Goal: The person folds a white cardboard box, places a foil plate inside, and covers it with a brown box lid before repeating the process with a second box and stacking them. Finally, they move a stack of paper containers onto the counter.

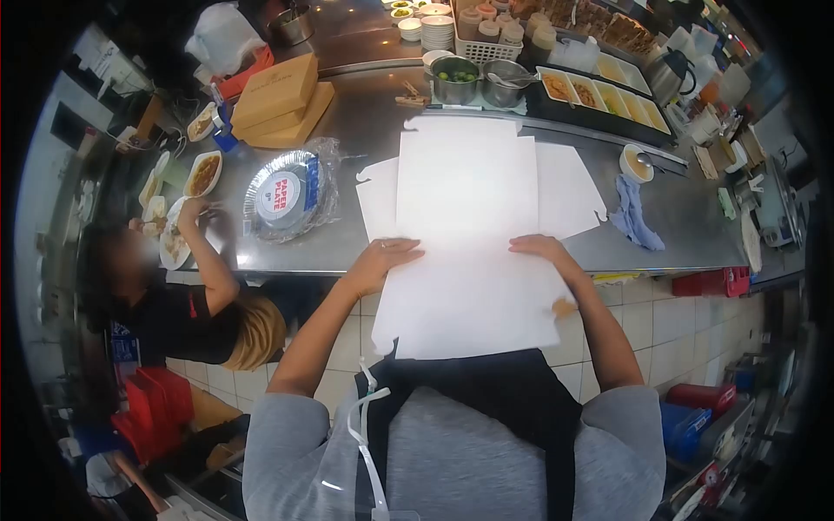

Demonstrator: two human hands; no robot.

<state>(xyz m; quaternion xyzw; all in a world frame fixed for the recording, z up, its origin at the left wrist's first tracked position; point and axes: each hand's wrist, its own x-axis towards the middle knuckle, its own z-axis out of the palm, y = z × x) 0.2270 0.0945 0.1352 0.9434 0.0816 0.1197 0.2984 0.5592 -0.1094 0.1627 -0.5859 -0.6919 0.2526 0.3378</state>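
A flat, unfolded white cardboard box (469,182) lies partly on the steel counter, and its near panel hangs over the front edge toward my apron. My left hand (391,260) grips its left side close to the crease, with the fingertips on the white face. On the opposite side my right hand (547,252) grips the edge in the same way. The undersides of both hands are hidden. Side flaps with notched corners spread out left and right on the steel.
Left on the counter (365,95) are wrapped paper plates (282,193) and brown boxes (276,91). A co-worker (200,304) handles a dish there. Pots (454,82) and food trays (599,91) stand behind. A blue cloth (636,215) and a bowl (637,162) are right.
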